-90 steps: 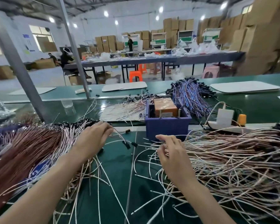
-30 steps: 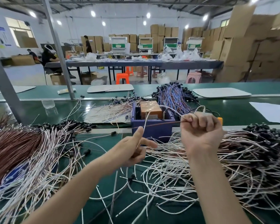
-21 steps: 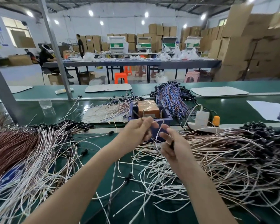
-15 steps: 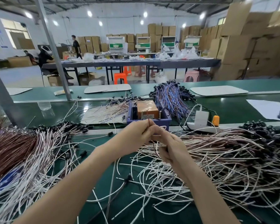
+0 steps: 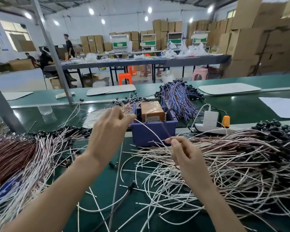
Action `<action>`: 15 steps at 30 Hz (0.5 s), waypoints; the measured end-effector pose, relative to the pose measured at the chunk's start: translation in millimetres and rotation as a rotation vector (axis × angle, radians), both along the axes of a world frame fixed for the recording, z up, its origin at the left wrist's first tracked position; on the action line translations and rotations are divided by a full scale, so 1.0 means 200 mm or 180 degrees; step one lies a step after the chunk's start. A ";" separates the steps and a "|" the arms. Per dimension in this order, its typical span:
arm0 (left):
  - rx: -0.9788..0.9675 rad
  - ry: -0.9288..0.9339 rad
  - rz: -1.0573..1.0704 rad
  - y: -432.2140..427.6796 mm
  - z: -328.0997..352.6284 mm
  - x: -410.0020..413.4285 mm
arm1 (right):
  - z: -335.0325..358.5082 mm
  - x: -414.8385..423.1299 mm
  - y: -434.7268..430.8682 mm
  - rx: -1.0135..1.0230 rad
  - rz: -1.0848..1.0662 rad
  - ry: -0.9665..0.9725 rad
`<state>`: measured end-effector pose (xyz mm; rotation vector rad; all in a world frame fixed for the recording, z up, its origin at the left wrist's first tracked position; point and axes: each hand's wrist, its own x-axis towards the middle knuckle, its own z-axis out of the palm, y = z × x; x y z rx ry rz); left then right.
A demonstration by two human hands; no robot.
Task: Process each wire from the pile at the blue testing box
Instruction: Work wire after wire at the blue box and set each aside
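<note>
Green table [image 5: 100,186] nearest carries a big wire pile [image 5: 241,161] at right, judged largely unprocessed; the left hand [image 5: 109,131] and right hand [image 5: 184,154] each pinch one end of a single white wire [image 5: 148,128], stretched just before the blue testing box [image 5: 154,133]. Its test appears pending.

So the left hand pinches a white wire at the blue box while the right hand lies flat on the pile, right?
Not quite. The head view shows the right hand, fingers curled, pinching the wire's other end; the left hand does pinch the white wire at the blue box.
</note>
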<state>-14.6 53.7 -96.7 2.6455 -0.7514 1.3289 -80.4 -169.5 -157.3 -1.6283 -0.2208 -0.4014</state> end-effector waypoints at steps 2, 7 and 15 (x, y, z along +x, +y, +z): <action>-0.1332 0.0894 -0.0477 -0.06 -0.09 -0.03 | 0.01 0.04 0.01 0.0484 -0.0358 0.0134; -0.4620 0.2684 -0.1465 -0.22 -0.22 -0.03 | -0.03 0.19 0.04 0.0857 -0.0838 0.0579; -0.6353 0.2166 -0.1786 -0.12 -0.21 0.10 | -0.11 0.29 0.03 0.0974 -0.1097 0.0439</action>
